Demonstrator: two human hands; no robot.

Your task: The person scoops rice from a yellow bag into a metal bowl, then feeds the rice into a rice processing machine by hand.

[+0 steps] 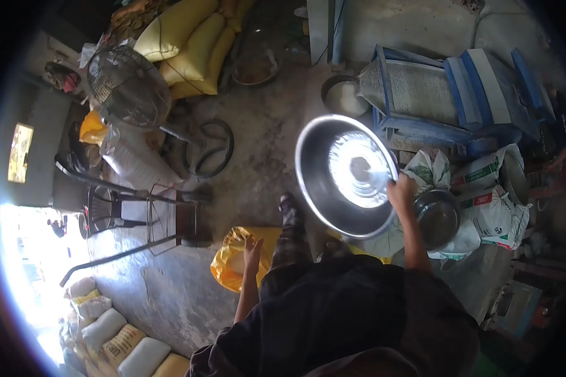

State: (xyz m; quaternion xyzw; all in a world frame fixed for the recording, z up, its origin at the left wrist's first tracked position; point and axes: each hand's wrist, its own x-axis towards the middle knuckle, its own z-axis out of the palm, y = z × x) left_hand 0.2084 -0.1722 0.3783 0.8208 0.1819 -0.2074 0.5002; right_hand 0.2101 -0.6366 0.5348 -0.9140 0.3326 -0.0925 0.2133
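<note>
head cam | looks straight down | wide fisheye | close above right hand [401, 188]

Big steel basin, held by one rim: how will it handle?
Likely stiff: the steel basin holds its round shape gripped only at the rim by the right hand. Probably light for its size, one hand bearing it. Polished surface looks slippery.

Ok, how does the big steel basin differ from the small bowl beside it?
The big basin is far wider than the small bowl. The basin is tilted, gripped at its rim by the right hand; the bowl sits on sacks. The basin's inside glares bright; the bowl's looks dark. Both are round metal.
</note>
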